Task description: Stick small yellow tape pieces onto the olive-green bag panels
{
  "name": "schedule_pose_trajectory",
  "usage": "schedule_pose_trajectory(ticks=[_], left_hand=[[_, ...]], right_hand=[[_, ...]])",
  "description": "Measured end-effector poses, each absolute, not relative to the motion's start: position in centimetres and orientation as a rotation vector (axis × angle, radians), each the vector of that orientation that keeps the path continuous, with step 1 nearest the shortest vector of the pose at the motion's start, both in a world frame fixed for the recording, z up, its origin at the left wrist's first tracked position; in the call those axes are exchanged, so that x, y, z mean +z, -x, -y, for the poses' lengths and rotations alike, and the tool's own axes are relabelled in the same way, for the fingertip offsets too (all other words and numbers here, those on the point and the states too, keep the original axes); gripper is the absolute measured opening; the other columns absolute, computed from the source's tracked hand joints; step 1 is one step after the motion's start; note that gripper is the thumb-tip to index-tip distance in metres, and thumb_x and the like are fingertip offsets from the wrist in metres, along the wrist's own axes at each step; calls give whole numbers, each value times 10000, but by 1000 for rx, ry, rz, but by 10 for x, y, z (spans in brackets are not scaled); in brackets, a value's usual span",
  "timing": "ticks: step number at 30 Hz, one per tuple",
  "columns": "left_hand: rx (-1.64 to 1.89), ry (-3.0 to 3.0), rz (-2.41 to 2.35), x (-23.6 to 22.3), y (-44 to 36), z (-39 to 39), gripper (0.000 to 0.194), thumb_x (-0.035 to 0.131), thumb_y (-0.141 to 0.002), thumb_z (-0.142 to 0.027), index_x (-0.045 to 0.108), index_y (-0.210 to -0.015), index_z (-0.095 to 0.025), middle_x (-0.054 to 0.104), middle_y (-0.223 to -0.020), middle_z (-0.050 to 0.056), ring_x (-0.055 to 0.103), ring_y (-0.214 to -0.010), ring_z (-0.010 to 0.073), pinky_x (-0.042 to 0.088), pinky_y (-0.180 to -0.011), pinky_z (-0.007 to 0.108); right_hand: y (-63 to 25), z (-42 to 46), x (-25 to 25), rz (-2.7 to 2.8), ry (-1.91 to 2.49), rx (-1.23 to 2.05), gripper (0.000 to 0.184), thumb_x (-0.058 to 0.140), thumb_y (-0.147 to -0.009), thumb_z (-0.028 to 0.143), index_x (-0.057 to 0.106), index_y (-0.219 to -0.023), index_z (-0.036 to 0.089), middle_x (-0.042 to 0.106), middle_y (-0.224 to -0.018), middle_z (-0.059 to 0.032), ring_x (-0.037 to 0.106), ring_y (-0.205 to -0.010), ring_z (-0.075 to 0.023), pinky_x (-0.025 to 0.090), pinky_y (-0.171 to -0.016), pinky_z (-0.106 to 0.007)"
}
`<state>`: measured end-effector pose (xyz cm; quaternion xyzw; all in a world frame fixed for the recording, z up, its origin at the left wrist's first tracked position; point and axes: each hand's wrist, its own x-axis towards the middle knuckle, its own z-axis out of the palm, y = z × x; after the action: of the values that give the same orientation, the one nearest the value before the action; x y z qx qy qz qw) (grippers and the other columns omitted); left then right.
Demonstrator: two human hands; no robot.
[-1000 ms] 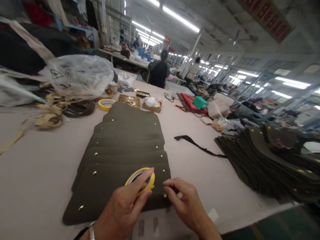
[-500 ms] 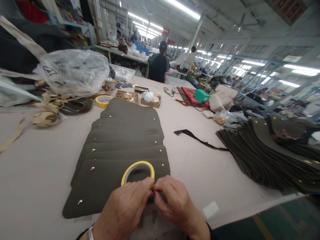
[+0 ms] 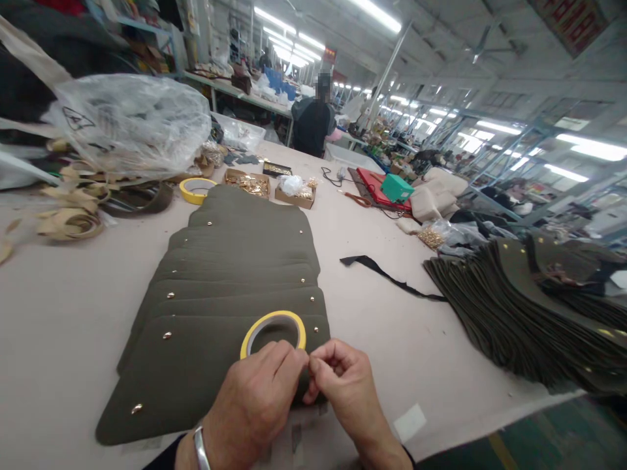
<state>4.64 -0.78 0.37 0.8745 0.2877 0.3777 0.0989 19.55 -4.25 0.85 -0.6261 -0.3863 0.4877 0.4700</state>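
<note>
My left hand (image 3: 255, 405) is closed round the near rim of a yellow tape roll (image 3: 273, 329) that lies on the nearest of several overlapping olive fabric panels (image 3: 210, 287) with small gold studs. My right hand (image 3: 343, 391) is curled beside it, thumb and fingers pinched at the roll's edge where the two hands meet. What the right fingers pinch is too small to make out. A silver bracelet sits on my left wrist.
A second yellow tape roll (image 3: 196, 190) lies at the far end of the panels, beside small boxes of gold hardware (image 3: 248, 183). A clear plastic bag (image 3: 132, 124) and tan straps are at the left. A big stack of olive pieces (image 3: 529, 313) fills the right. A person (image 3: 313, 124) stands beyond the table (image 3: 59, 313).
The right hand moved left from the panel's edge to meet the left hand at the tape roll. The roll now lies flatter on the panel.
</note>
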Motion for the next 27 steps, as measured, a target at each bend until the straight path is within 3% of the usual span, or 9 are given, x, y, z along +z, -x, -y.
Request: schedule_pose_trajectory(ticks=[4,11,20,27], left_hand=[[1118,-2573,-826,-7,-51,10,184,378,-940,-105,523,-860,-185,558,-715,9,525,-642,149,419,-599,257],[474,-2756,-1045,-19,-49,8,149,556,-828,-65,531,-862,-208,594,-815,17,541,-722,216,453,-615,328],[460,-2700,-1035,-24,-49,9,146,609,-824,-100,524,-868,-209,576,-822,4,517,-725,207,436,-622,338],[410,-2640,-1043,-20,-49,7,123,598,-845,-107,538,-877,-210,581,-844,4,519,-744,204,438,-639,339]], right_hand=[[-216,23,-4,823,1567,1189,238,715,-673,350,595,-651,146,594,-456,24,566,-381,-105,473,-416,-194],[-239,5,-12,1076,1756,1159,227,663,-755,348,681,-749,122,636,-570,-5,607,-484,-111,527,-492,-209],[-235,-5,-9,1469,1957,907,155,565,-796,244,677,-718,171,613,-566,8,571,-475,-115,466,-439,-196],[-249,-11,-10,1226,1886,1270,190,626,-754,344,649,-737,156,576,-537,29,541,-455,-100,477,-455,-208]])
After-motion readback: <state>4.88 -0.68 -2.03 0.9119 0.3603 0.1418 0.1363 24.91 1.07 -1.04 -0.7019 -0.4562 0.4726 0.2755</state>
